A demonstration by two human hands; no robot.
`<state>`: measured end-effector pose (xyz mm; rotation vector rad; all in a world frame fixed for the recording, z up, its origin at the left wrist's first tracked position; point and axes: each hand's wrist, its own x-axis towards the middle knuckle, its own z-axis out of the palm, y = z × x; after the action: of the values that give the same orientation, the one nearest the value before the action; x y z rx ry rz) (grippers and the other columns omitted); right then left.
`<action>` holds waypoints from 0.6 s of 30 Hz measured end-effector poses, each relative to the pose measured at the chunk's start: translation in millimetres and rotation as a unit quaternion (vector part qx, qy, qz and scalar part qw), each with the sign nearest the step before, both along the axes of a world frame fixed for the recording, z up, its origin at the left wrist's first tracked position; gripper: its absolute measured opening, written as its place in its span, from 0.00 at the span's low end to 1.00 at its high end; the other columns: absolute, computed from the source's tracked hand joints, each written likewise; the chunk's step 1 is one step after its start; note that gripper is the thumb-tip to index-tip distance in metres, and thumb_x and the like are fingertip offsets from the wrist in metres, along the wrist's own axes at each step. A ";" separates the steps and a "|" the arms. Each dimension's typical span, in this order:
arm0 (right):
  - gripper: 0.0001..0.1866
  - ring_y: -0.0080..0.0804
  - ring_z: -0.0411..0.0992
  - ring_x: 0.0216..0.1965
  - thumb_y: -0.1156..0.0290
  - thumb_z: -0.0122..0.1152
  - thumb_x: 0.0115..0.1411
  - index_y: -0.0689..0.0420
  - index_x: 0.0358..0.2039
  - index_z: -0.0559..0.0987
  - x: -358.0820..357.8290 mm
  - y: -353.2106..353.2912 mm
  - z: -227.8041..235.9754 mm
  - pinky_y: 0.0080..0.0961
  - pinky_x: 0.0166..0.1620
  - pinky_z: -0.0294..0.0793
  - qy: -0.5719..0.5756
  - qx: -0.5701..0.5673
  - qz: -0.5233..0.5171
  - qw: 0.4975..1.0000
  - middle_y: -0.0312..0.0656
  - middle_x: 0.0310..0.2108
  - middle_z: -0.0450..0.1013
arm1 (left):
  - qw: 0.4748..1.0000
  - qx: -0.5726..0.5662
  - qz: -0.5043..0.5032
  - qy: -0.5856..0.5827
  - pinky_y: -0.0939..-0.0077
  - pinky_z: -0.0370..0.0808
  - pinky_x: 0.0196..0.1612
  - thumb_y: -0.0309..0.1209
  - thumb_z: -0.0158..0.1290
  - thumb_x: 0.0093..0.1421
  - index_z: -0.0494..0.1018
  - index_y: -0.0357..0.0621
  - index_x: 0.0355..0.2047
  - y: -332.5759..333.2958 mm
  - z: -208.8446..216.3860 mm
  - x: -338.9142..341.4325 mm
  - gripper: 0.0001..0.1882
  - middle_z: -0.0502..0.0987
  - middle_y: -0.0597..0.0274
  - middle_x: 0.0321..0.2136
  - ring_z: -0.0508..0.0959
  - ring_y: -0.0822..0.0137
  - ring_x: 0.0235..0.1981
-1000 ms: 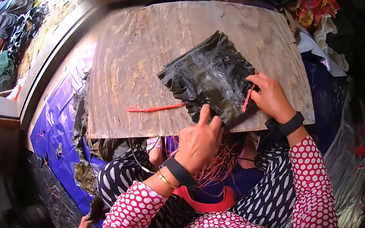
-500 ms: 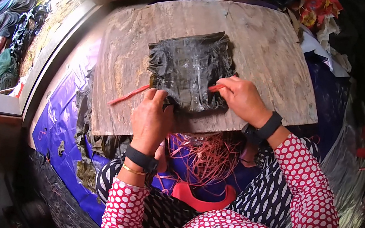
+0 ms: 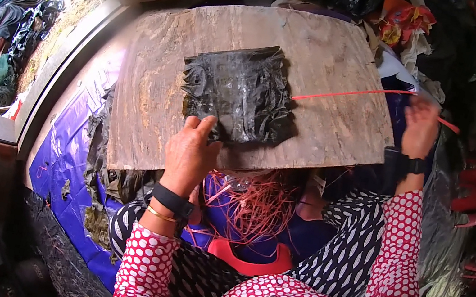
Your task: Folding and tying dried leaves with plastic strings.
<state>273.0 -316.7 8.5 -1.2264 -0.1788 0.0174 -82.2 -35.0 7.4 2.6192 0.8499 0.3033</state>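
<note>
A flat, squarish packet of dark, crinkled plastic-like sheet (image 3: 237,95) lies on a wooden board (image 3: 341,59). My left hand (image 3: 189,151) is closed at the packet's near left corner, its fingertips pressing or pinching the edge there. From the packet's right side a thin red plastic strip (image 3: 348,93) stretches taut across the board. My right hand (image 3: 421,129), slightly blurred, grips that strip out past the board's right edge, and a short tail of it sticks out beyond the hand. Whatever part of the strip lies under the packet is hidden.
Below the board sits a tangle of red strips (image 3: 259,212), beside a red curved plastic rim (image 3: 250,262). Blue-purple sheeting (image 3: 68,164) spreads at the left, near a window-like opening (image 3: 36,39). Crumpled red and yellow wrapping (image 3: 401,21) lies at the far right.
My right hand has swung right, away from the packet, drawing the red strip out long. The strip's end that lay left of the packet no longer shows. My left hand stays at the corner.
</note>
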 end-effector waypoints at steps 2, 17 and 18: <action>0.15 0.31 0.67 0.46 0.57 0.47 0.63 0.54 0.40 0.73 14.5 -27.3 23.4 0.37 0.54 0.58 -0.059 0.089 -0.106 0.989 0.38 0.39 0.73 | 0.999 -0.009 -0.001 -0.044 0.64 0.73 0.33 0.27 0.61 0.45 0.73 0.44 0.43 5.8 -2.0 -4.7 0.21 0.74 0.53 0.32 0.77 0.51 0.32; 0.06 0.39 0.74 0.30 0.74 0.50 0.58 0.63 0.33 0.71 -305.8 64.6 11.4 0.32 0.36 0.72 -0.142 -0.133 0.743 0.640 0.47 0.28 0.72 | 0.876 -0.468 -0.033 -0.110 0.82 0.71 0.32 0.26 0.52 0.59 0.73 0.31 0.38 2.7 7.5 -2.4 0.10 0.76 0.65 0.27 0.72 0.78 0.29; 0.07 0.42 0.74 0.31 0.74 0.50 0.56 0.62 0.33 0.72 -311.3 62.5 -11.4 0.34 0.35 0.72 -0.245 -0.186 0.733 0.607 0.49 0.28 0.73 | 0.849 -0.516 -0.033 -0.113 0.82 0.71 0.32 0.26 0.51 0.59 0.72 0.31 0.40 -2.7 17.7 0.1 0.11 0.76 0.65 0.28 0.73 0.78 0.29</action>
<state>-38.3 -254.2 -2.9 -1.1370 -1.7260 1.2279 -82.1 -37.7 25.0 1.5553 0.5849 0.0770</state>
